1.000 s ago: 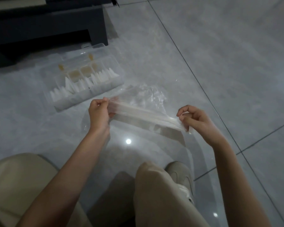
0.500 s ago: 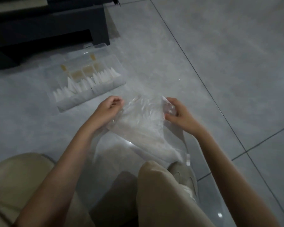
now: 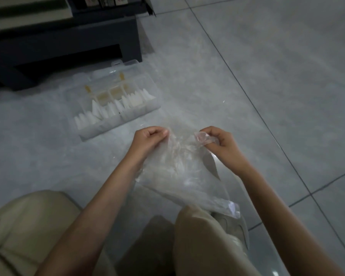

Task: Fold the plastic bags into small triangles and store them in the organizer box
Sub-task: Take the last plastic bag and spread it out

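I pinch a clear plastic bag (image 3: 179, 172) between both hands in the middle of the frame. My left hand (image 3: 147, 139) has its fingers curled around the bag's upper left edge. My right hand (image 3: 221, 142) grips a crumpled bit of the upper right edge between thumb and fingertips. The two hands sit level with each other and apart, with wrinkled film stretched loosely between them.

From there the bag hangs toward the lower right of the frame, and its far end rests over my knee in beige trousers (image 3: 203, 246), just above a pale shoe (image 3: 235, 230).

The organizer box (image 3: 147, 111) stands on the grey tiled floor (image 3: 277, 76), up and to the left of my left hand, near it but not touching. It is clear plastic with its lid laid open behind it. White folded triangles (image 3: 112, 110) stand in a row along the front compartments. The back compartments hold something yellowish that I cannot make out.

A low dark piece of furniture (image 3: 68, 40) fills the upper left of the frame, just behind the box.
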`<state>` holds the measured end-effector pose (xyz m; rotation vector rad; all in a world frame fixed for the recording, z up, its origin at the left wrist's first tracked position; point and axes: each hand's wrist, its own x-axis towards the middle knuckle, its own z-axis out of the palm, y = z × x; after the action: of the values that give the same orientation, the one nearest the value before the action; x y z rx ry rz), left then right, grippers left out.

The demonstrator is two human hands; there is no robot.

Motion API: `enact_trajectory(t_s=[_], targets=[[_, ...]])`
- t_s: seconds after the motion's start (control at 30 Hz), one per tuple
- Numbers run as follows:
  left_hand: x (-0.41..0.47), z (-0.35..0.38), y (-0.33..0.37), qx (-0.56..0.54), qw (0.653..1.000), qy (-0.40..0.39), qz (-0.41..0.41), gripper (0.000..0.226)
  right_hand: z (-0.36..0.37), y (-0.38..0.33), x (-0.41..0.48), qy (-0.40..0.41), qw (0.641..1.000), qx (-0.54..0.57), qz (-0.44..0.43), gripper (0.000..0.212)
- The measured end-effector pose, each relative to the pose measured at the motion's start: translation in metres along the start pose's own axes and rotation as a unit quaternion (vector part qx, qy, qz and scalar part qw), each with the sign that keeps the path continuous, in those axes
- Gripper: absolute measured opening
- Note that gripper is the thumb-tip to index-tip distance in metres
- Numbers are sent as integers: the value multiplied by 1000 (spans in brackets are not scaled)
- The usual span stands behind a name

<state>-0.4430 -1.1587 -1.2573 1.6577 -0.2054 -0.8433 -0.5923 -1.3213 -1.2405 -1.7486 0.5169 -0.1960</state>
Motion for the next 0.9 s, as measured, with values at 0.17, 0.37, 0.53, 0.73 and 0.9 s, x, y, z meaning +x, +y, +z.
enact_trajectory(t_s=[0.17, 0.37, 0.53, 0.73, 0.9], targets=[[-1, -6, 2, -69, 996, 60, -14, 7, -17, -8, -7, -34, 999, -3, 14, 25], [3, -17, -13, -62, 991, 119, -22, 19, -50, -15, -28, -73, 997, 3, 13, 23], [2, -10, -10, -45, 991, 129, 2, 17, -68, -13, -36, 90, 996, 19, 4, 32], [-2, -4, -8, -70, 982, 172, -10, 14, -57, -4, -23, 196, 979, -35, 45, 18], [-4, -14, 5, -103, 970, 197, -97, 15, -17, -4, -7, 262, 935, -239, 12, 41]])
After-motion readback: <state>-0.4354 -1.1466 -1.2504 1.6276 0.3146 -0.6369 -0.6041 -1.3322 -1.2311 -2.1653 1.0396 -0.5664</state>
